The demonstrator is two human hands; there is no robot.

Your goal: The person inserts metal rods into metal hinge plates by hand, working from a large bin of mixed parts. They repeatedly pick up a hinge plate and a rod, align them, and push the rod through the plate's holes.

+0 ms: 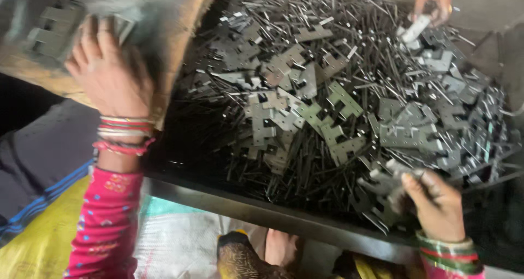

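Clenched at the tray's near edge, our right hand (436, 202) grasps a grey notched flat steel hinge plate (388, 182); we judge it stiff, sharp-edged, best pinched by its flat faces. Our left hand (109, 72) presses similar plates (52, 31) on a wooden board (185, 50). Beyond, another person's hand (433, 1) holds one.

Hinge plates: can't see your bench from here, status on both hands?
Left hand on blurred grey plates. Right hand gripping a hinge plate. Another person's hand across the pile.
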